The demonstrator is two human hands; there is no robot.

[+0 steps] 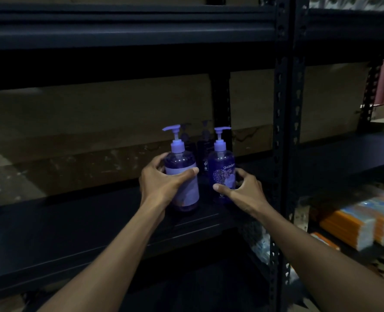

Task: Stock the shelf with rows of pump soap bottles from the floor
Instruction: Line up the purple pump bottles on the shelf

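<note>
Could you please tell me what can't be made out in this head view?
Back-row bottles: dark, partly hidden behind the left bottle and right bottle; count unclear.
Left bottle's label: blurred, partly covered by the left hand.
Orange packs: motion-blurred, cut by the right edge.
Floor stock: outside the frame.

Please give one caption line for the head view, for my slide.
Left hand holds the pale-label soap bottle, right hand the guardian soap bottle, both upright on the black shelf.
</note>
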